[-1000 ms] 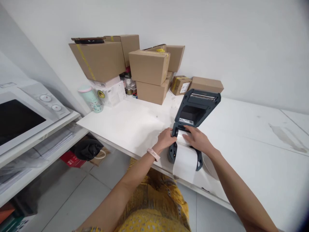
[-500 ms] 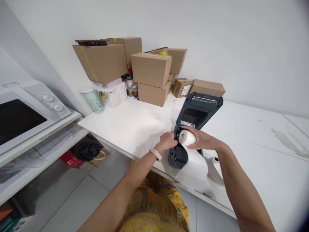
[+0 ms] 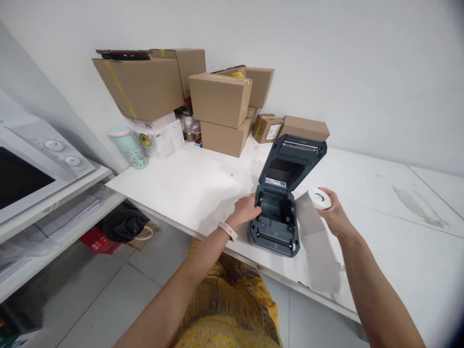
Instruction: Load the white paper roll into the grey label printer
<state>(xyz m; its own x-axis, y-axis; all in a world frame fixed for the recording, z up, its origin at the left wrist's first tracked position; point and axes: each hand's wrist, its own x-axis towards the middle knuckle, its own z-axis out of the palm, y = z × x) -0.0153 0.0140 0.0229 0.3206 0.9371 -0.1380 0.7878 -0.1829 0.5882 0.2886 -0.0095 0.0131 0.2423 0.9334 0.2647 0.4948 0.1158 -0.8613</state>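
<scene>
Holds a white paper roll clamped in the right fingers, to the right of the label printer and apart from its bay. Round end turned up, with a blue-grey ring about the core; pale, smooth winding. Below the right fingers, a wide loose strip, greyish in shadow, trailing down towards the near edge of the tabletop. Rests the left fingers bent against the printer's left rim; cannot tell whether clamped or merely touching. Just right of them, the dark bay exposed, its lid raised and tilted back. Right of the right fingers, a broad stretch of white surface with a greyish stain. Leftward from the left fingers, wide room up to a mint tumbler; well beyond them, cardboard boxes against the wall.
</scene>
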